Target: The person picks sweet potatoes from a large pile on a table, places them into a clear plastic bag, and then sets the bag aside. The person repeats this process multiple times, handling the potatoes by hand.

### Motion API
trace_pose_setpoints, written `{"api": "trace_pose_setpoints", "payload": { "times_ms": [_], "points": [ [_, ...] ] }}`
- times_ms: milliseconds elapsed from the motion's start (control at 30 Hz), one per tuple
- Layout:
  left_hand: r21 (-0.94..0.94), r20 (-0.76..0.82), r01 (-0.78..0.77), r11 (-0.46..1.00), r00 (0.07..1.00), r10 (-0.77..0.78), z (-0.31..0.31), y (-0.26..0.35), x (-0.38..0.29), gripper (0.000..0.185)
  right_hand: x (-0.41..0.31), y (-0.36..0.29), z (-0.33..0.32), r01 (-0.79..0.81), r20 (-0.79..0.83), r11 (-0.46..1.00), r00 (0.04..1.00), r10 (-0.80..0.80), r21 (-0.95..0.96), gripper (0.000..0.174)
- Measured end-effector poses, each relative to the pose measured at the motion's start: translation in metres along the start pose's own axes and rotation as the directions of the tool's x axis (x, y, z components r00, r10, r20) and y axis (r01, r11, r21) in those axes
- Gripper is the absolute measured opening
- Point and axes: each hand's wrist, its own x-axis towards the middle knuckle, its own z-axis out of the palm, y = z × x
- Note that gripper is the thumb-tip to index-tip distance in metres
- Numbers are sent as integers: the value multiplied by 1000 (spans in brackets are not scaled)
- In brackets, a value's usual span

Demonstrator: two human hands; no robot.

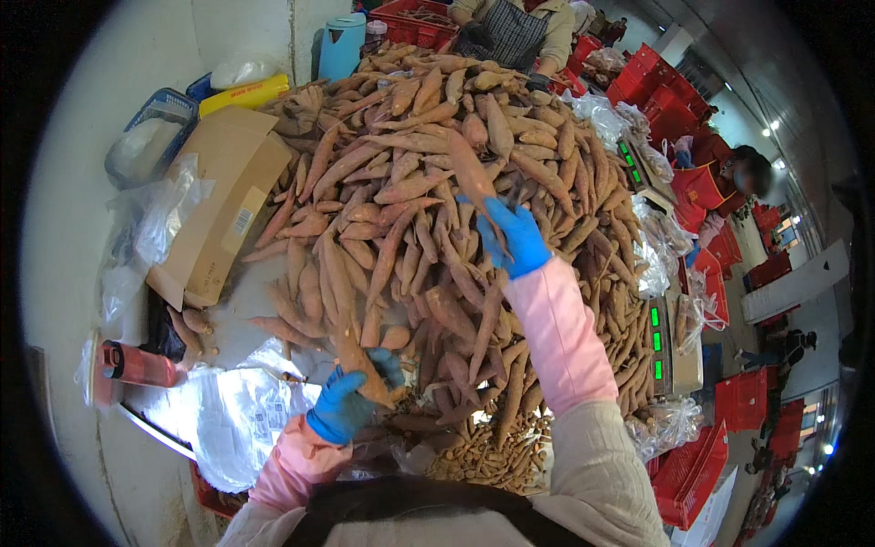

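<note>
A large heap of sweet potatoes [383,225] covers the table before me. My left hand [345,400], in a blue glove, grips a long sweet potato [355,359] near the heap's front edge; its lower tip juts past my fingers. Farther up and to the right, my right hand [516,236], gloved too, is closed around the lower end of a long reddish sweet potato [468,167], which points away from me over the heap. Small broken pieces of sweet potato [492,455] lie close to my body.
Left stand a cardboard box [225,198], a blue basket [179,102] and a reddish bottle [143,364]. Plastic bags [253,417] lie at front left. Weighing scales [673,345] line the right edge. Across the heap is a person in a checked apron [502,31]; another person [704,181] works at right.
</note>
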Motion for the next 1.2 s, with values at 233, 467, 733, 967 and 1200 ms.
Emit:
{"api": "trace_pose_setpoints", "payload": {
  "times_ms": [233, 467, 733, 967, 1200],
  "points": [
    [-104, 201, -133, 986, 968, 152, 44, 1, 53, 52, -119, 39, 43, -260, -4, 959, 965, 261, -112, 35],
    [-55, -53, -5, 998, 999, 2, 48, -45, 42, 57, -206, 93, 58, -249, -114, 913, 968, 223, -325, 46],
    [12, 78, 19, 1000, 997, -19, 21, -85, 54, 63, -245, 97, 49, 80, -81, 658, 974, -210, -748, 45],
    [17, 482, 86, 996, 872, -83, 56, -41, 52, 63, -230, 54, -21, -185, -153, 591, 983, 104, -785, 44],
    [883, 366, -280, 376, 913, -181, 85, -20, 48, 46, -194, 61, -10, 19, -182, 910, 978, -103, -414, 30]
  ]
}}
